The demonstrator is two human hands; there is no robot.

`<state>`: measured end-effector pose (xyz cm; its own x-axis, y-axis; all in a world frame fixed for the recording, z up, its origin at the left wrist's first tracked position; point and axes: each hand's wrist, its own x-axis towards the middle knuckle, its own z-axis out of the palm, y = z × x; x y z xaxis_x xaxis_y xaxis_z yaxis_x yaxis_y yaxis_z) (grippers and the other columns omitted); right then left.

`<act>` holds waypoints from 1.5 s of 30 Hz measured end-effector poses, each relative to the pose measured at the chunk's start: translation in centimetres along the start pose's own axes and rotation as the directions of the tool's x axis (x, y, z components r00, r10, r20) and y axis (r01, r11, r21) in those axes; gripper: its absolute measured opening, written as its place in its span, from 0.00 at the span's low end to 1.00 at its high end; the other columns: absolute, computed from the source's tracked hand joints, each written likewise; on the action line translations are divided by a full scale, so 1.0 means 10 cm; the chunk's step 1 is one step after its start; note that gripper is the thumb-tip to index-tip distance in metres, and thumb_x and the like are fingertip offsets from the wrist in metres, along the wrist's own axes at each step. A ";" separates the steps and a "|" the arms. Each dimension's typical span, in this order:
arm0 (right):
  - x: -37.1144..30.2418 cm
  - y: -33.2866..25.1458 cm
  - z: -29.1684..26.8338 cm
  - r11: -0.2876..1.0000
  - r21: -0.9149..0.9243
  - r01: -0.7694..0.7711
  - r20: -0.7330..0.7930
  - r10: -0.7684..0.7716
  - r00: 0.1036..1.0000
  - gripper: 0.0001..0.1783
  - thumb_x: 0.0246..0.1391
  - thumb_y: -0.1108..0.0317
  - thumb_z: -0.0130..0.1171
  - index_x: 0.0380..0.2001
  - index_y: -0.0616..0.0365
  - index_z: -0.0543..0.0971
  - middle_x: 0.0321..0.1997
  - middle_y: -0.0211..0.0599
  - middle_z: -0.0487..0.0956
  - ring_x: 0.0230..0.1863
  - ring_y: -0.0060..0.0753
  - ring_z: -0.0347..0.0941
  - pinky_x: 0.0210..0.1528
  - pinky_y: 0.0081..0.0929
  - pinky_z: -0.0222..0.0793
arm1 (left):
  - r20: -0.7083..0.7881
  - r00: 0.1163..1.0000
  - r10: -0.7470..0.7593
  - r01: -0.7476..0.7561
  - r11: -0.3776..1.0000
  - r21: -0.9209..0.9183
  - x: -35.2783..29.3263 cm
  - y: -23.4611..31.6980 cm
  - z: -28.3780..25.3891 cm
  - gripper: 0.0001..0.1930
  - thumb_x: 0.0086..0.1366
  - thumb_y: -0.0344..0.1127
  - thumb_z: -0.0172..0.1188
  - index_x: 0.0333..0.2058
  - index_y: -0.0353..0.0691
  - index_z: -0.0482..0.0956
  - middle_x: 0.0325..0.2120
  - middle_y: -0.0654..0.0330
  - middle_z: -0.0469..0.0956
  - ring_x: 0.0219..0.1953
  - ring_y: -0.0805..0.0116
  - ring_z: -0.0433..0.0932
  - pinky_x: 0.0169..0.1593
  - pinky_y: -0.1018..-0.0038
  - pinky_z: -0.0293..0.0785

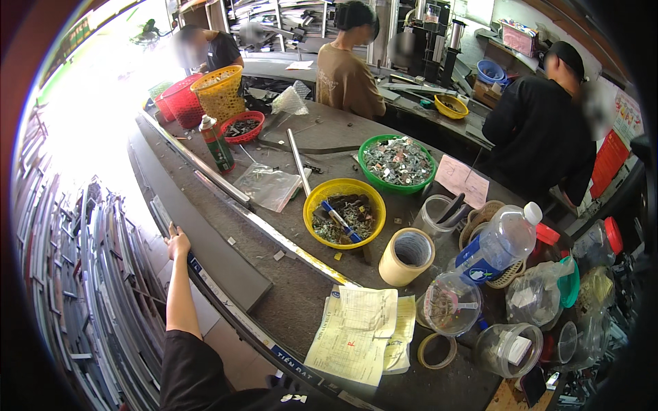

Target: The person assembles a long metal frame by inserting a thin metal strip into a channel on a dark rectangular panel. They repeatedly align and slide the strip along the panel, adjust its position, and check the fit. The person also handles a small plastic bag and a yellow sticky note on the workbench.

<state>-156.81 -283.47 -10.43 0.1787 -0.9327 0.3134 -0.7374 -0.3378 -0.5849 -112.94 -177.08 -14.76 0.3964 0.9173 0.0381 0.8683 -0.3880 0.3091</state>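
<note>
L hand [178, 243] is seen at the near-left edge of the workbench [288, 301], fingers closed over the end of a long dark metal profile [205, 250] lying flat along that edge. Grip looks like a loose wrap, not a hard clamp; thumb side can't be told. R hand is not in view, so no state can be given.

Landmark = yellow bowl [344, 212], mid-bench.
- Profile: left of the bowl, running from the hand up and away along the bench edge. Beside it, toward the bowl, a thinner silver strip [274, 236] is laid roughly parallel.
- Inside the bowl: small metal hardware plus a blue-handled tool [339, 220].
- Behind the bowl: green bowl [398, 163] full of silver fittings.
- Up-left of the bowl: clear plastic bag [269, 185], spray can [217, 144], red basket [242, 127].
- Right of the bowl: tape roll [407, 256], then water bottle [499, 243] on its side among plastic tubs.
- In front of the bowl: stack of paper slips [356, 332].
- Far side of bench: three other persons at a rear counter, hands not near the profile.

Progress, as judged: early stage. Profile is gripped at one end only, flat on the bench, not lifted. No fitting or tool is taken from either bowl; no hardware is seen attached to the visible length of profile. Positioning appears in hand; fitting work, if any, looks undone.
</note>
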 end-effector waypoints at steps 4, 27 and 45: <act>-0.02 0.20 -0.17 0.999 -0.018 -0.051 -0.027 0.050 0.998 0.18 0.56 0.57 0.69 0.41 0.61 0.86 0.27 0.46 0.83 0.32 0.47 0.77 0.48 0.46 0.74 | 0.011 1.000 -0.020 0.020 1.000 -0.009 -0.01 0.00 0.02 0.29 0.77 0.57 0.34 0.73 0.73 0.42 0.69 0.36 0.59 0.71 0.42 0.61 0.63 0.45 0.69; 0.02 1.15 -0.68 0.959 -0.101 -0.267 -0.145 0.251 0.957 0.18 0.58 0.58 0.68 0.42 0.63 0.85 0.30 0.46 0.84 0.34 0.47 0.78 0.49 0.44 0.75 | 0.067 0.997 -0.032 0.031 0.999 0.024 0.14 0.00 0.09 0.31 0.77 0.58 0.32 0.75 0.70 0.38 0.68 0.37 0.60 0.72 0.45 0.58 0.65 0.45 0.66; -2.56 -3.53 -0.64 0.315 0.896 0.313 0.129 -0.860 0.494 0.13 0.65 0.64 0.57 0.46 0.59 0.82 0.42 0.41 0.83 0.42 0.37 0.79 0.44 0.31 0.75 | -0.457 0.569 0.684 -0.752 0.658 0.049 -2.17 0.16 -0.60 0.33 0.70 0.45 0.54 0.70 0.37 0.61 0.75 0.46 0.48 0.77 0.44 0.44 0.73 0.40 0.34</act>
<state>-139.48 -246.81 6.98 0.8065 -0.1868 0.5609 0.4072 -0.5122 -0.7562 -121.98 -197.00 -9.37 0.6827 0.2970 0.6676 0.2873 -0.9492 0.1285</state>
